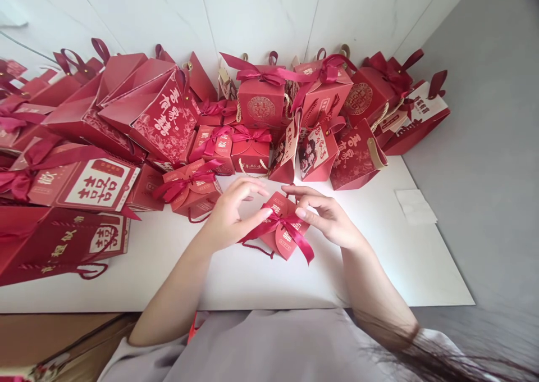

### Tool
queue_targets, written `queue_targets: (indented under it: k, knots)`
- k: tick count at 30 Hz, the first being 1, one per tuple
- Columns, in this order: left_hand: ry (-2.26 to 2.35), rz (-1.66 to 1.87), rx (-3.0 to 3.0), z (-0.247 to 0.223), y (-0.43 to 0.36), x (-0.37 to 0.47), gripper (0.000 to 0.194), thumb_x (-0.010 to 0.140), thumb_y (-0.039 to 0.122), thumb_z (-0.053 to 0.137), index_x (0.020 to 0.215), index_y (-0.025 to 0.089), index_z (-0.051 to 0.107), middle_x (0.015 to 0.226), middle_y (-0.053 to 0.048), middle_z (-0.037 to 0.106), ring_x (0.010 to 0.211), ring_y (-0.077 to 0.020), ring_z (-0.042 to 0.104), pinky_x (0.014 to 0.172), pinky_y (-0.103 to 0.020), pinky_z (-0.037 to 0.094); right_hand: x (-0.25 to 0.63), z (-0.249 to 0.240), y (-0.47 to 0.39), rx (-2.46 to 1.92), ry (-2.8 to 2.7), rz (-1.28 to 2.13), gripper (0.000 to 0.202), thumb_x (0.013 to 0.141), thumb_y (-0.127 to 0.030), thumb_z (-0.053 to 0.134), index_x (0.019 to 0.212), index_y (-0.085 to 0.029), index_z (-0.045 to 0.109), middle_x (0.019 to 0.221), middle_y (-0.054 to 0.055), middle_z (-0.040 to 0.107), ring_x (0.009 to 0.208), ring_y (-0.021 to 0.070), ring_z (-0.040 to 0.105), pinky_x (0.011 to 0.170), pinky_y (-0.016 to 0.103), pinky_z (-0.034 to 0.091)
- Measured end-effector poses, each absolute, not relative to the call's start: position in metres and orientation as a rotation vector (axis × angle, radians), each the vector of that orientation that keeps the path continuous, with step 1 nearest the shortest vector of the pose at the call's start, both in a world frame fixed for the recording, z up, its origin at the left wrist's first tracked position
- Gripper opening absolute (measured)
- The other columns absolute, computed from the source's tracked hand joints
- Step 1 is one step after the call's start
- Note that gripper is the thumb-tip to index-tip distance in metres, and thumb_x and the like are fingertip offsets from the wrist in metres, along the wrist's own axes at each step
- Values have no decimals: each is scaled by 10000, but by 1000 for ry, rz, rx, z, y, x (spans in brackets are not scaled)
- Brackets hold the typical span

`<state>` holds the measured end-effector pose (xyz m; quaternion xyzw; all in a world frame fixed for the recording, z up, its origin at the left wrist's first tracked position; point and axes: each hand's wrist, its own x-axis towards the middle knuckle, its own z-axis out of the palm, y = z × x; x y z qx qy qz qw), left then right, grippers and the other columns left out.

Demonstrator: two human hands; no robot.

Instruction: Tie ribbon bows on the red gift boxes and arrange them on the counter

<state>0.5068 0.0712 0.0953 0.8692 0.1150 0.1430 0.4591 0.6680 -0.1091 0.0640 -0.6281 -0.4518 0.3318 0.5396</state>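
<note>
A small red gift box [290,248] with gold print sits on the white table in front of me, a dark red ribbon [300,237] tied in a bow across its top. A twisted red cord handle shows at its lower left. On the box's left side, my left hand [229,216] is open, its thumb tip at the bow and its fingers raised apart. My right hand [326,216] is open too, at the upper right of the box, thumb against the ribbon side and index finger stretched over the far edge. Neither hand visibly grips anything.
Several red gift boxes and bags crowd the table's back and left, including a ribboned box [196,194] near my left hand and a bag [357,154] beyond my right. A white paper piece [416,207] lies at the right edge. A tiled wall [261,11] stands behind.
</note>
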Motion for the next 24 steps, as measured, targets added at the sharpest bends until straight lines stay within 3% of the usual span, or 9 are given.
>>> queue_targets:
  k: [6, 13, 24]
  knots:
    - [152, 165, 1921, 76, 71, 514, 247, 872, 298, 671, 1056, 198, 539, 1316, -104, 534, 1231, -225, 557, 1059, -388, 453, 669, 66, -108, -1384, -1100, 930, 232, 947, -404, 611, 793, -242, 671, 1407, 24, 576, 1288, 245, 545, 1128, 447, 390]
    - [111, 89, 2006, 73, 79, 513, 299, 786, 347, 775, 869, 204, 525, 1378, -86, 485, 1344, -261, 472, 1152, -430, 360, 670, 60, -107, -1395, -1104, 946, 273, 944, -417, 609, 748, -229, 644, 1406, 38, 567, 1278, 264, 545, 1110, 468, 392]
    - [101, 41, 1992, 67, 84, 513, 327, 760, 383, 793, 716, 182, 539, 1418, -65, 456, 1350, -284, 471, 1163, -443, 353, 669, 61, -107, -1397, -1116, 914, 276, 955, -353, 604, 712, -221, 603, 1387, 30, 582, 1248, 233, 569, 1106, 447, 402]
